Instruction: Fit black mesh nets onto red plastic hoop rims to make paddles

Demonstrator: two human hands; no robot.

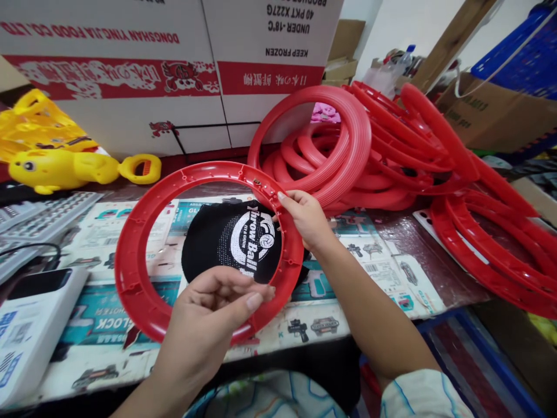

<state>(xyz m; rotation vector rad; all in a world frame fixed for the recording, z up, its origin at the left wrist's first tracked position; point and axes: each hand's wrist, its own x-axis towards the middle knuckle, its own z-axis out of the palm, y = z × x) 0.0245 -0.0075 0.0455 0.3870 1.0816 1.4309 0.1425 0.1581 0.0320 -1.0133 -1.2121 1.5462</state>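
Head view: right hand pinches the far right rim of the red ring over the counter, black disc showing through its opening; left hand curls by the near rim, contents unclear.

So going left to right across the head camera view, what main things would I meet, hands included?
White gadget with a dark screen, left hand, right hand, red rings at the right edge. Left out as overlapping: the held red ring, black cloth and yellow toy.
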